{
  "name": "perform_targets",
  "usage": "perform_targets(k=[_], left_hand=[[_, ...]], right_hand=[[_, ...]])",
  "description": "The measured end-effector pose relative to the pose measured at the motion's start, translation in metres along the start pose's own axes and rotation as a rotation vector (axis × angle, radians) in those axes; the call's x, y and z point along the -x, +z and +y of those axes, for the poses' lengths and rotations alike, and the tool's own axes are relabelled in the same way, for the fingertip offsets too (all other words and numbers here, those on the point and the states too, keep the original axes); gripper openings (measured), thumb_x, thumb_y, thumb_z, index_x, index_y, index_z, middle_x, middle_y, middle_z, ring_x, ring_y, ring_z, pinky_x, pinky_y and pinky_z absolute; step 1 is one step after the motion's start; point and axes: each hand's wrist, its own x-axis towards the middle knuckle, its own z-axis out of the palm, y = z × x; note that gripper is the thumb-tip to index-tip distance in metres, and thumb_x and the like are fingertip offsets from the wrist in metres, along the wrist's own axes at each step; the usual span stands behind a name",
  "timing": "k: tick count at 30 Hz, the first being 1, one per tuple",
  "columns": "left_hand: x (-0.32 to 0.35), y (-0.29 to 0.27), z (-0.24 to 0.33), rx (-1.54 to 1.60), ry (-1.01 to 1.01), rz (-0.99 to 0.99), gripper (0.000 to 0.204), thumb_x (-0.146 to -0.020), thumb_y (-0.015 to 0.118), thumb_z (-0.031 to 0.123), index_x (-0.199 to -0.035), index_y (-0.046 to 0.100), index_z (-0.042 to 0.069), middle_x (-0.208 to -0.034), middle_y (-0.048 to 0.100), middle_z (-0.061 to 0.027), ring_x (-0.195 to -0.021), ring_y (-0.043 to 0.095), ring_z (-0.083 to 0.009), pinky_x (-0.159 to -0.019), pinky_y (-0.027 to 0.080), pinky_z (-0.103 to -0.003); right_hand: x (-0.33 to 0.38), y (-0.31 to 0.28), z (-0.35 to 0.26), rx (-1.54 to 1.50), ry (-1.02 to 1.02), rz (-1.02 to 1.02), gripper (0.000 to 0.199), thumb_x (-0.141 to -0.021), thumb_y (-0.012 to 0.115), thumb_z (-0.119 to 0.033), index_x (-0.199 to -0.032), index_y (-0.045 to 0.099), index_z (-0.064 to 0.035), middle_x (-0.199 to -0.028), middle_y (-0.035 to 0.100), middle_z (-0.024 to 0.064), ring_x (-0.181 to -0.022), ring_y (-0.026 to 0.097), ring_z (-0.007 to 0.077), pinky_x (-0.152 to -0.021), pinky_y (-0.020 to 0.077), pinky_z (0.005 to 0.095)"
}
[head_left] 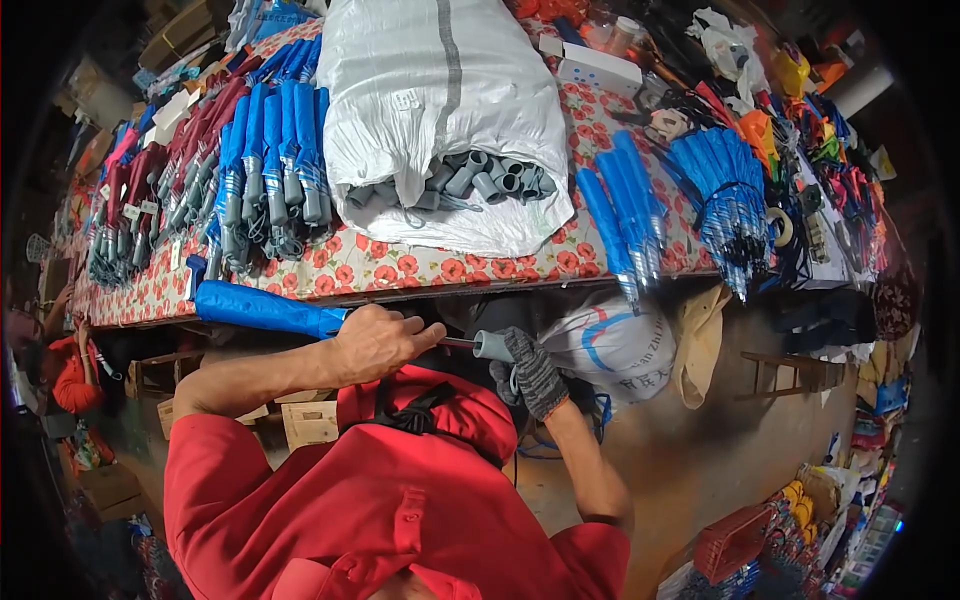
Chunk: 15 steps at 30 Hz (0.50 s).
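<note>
Head view, centre of the frame: a folded blue fabric umbrella (262,308), held level just below the front edge of the desk (400,272), canopy end pointing to the left of the frame, thin metal shaft running right to a grey plastic handle (492,346). The bare left hand (378,340) is closed around the canopy's end where the shaft emerges, apparently to steady the body. The right hand (530,372), in a grey knitted glove, is wrapped on the grey plastic handle, so the two grips take the piece at opposite ends and keep it straight. Canopy rolled tight and smooth, bright blue, no visible strap. Upper centre: a white woven sack (440,90) lying on the floral cloth, its mouth open toward the person, showing grey tubular handles (470,180) within reach. Upper left: rows of folded blue umbrellas (275,150) and red ones (195,150), sorted by colour, handles toward the edge. Upper right: a fanned bundle of blue ribbed frames (725,190).
</note>
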Motion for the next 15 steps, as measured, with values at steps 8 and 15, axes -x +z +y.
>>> perform_targets(k=[8,15], left_hand=[[0.004,-0.005,-0.002,0.029,0.006,-0.008,0.034,-0.09,0.061,0.024,-0.121,0.061,0.009,-0.072,0.054,-0.0023,-0.064,0.064,-0.0196,-0.05,0.049,-0.038],[-0.009,-0.015,0.007,-0.003,-0.001,-0.022,0.038,-0.086,0.059,0.019,-0.123,0.058,0.009,-0.08,0.06,-0.0053,-0.067,0.067,-0.0223,-0.053,0.052,-0.038]], right_hand=[[0.008,0.012,-0.002,0.326,-0.489,0.178,0.039,-0.101,0.059,-0.035,-0.124,0.058,-0.0038,-0.112,0.065,0.0098,-0.085,0.064,0.0134,-0.074,0.0554,0.0287],[0.008,-0.008,-0.018,0.164,-0.322,0.073,0.043,-0.097,0.065,-0.032,-0.129,0.055,-0.0043,-0.104,0.067,0.0073,-0.081,0.065,0.0135,-0.069,0.0545,0.0275]])
